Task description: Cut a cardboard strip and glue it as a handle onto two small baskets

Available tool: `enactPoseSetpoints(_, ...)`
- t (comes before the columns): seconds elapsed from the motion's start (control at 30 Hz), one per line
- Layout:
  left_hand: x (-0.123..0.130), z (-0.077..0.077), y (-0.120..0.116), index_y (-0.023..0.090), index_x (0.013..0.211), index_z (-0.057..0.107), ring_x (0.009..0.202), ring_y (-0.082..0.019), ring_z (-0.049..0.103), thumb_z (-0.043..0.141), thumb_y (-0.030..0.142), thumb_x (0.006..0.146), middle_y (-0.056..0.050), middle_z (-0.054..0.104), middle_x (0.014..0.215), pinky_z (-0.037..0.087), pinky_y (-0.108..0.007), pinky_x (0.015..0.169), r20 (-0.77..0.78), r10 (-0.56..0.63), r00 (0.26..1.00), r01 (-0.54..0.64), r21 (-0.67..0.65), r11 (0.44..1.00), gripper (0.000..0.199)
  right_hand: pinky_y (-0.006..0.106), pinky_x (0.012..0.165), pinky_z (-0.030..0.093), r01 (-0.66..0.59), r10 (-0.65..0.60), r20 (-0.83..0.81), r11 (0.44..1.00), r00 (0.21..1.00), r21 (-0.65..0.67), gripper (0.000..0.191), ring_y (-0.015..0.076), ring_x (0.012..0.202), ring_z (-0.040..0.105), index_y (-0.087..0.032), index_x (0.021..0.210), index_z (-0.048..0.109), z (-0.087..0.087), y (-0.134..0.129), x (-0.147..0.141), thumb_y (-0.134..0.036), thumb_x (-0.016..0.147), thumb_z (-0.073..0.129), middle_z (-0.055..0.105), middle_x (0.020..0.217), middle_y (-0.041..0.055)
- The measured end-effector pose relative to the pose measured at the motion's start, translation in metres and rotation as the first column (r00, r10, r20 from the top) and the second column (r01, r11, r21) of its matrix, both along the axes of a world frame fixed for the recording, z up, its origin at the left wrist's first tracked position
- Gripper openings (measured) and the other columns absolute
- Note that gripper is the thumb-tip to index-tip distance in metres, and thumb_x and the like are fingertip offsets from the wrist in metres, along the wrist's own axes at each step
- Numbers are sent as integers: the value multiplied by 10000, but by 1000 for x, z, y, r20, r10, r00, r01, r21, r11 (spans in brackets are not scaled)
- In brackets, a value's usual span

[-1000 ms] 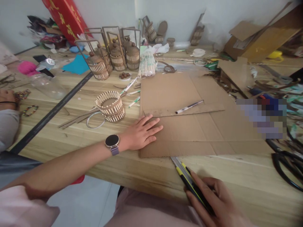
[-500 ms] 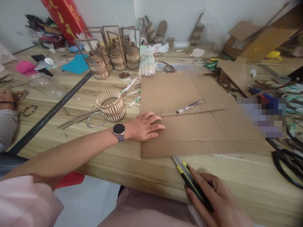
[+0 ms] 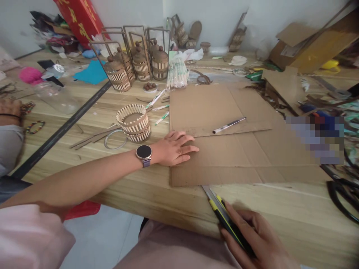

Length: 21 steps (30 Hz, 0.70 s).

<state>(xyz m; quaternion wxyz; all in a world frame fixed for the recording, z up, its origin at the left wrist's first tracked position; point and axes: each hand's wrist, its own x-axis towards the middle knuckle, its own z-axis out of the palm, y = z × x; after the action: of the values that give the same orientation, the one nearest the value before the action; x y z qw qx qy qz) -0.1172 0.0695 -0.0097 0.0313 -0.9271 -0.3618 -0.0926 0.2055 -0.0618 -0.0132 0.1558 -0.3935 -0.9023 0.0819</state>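
My left hand [image 3: 176,149] lies with fingers spread on the left part of a folded sheet of brown cardboard [image 3: 224,149]. Below the cardboard's front edge, my right hand [image 3: 258,235] is wrapped round a yellow and black utility knife [image 3: 224,216]. Its blade is out, and the tip is close to that edge; I cannot tell whether they touch. On the cardboard rests a pen [image 3: 229,125]. Just beyond my left wrist stands a small open basket of pale and brown strips [image 3: 134,123], with a clear ring [image 3: 114,139] beside it.
Several lidded baskets with tall handles [image 3: 140,63] stand at the back, near a bundle of wrapped sticks [image 3: 178,73]. A small dish of brown beads [image 3: 150,87] sits before them. Another person's hand [image 3: 9,110] rests at the far left. A cardboard box [image 3: 297,48] leans back right.
The whole view has shifted slightly, so the table's things appear a little further right. Both hands keep nearly the same pose, and the knife stays near the cardboard's front edge.
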Motion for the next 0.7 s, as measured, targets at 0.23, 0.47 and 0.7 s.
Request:
enactPoseSetpoints(0.23, 0, -1, 0, 304, 1361, 502, 1265, -310, 354, 330, 450, 1020, -88, 465, 1402, 349, -526, 1052, 9, 1, 1000, -1, -2, 1000, 409, 285, 762, 604, -31, 31, -62, 1000, 998, 0, 462, 191, 902, 682, -199, 1436, 447, -1, 1, -29, -284, 982, 437, 616, 1012, 99)
enactPoseSetpoints(0.47, 1, 0, 1, 313, 1363, 501, 1271, -312, 349, 331, 456, 1016, -81, 460, 1410, 342, -536, 1054, 5, 8, 1000, -8, -25, 1000, 411, 242, 730, 605, -179, 179, -18, 983, 984, 34, 452, 179, 861, 691, -127, 1366, 503, 7, 16, -37, -238, 928, 515, 636, 975, 102)
enactPoseSetpoints(0.7, 2, -2, 1, 314, 1358, 505, 1274, -313, 354, 330, 461, 1015, -79, 458, 1419, 337, -531, 1049, 13, 13, 1000, -13, -33, 999, 411, 242, 733, 605, -214, 214, -22, 977, 977, -13, 427, 179, 866, 696, -134, 1354, 524, 11, 20, -39, -236, 941, 499, 642, 979, 106)
